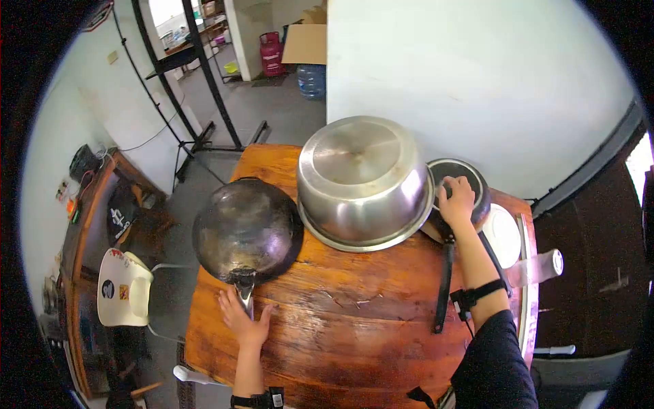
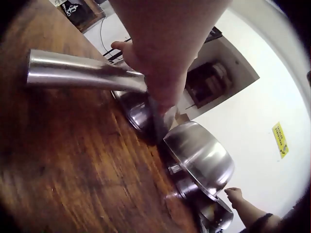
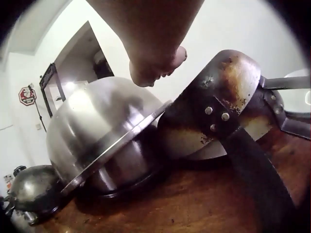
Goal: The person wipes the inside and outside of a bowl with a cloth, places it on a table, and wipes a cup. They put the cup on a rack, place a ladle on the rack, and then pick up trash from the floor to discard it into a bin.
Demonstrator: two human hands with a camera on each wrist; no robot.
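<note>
An upturned dark wok (image 1: 246, 225) lies at the left of the table, its metal handle (image 2: 77, 72) pointing toward me. Beside that handle my left hand (image 1: 243, 326) is spread, fingers on one side and thumb on the other. My right hand (image 1: 459, 204) is over the frying pans at the right, its fingers loosely bent. From the right wrist, the scorched upper frying pan (image 3: 214, 104) shows tilted, with a black handle (image 1: 444, 286) reaching down. Its rim leans by a big upturned steel basin (image 1: 361, 184). The right palm is hidden.
Under the basin's tilted edge stands another steel pot (image 3: 121, 170). A white plate (image 1: 503, 235) and a clear bottle (image 1: 538, 268) lie along the right edge of the wooden table (image 1: 327, 341). A white chair (image 1: 126, 290) stands off the left side; a white wall (image 1: 477, 75) rises behind.
</note>
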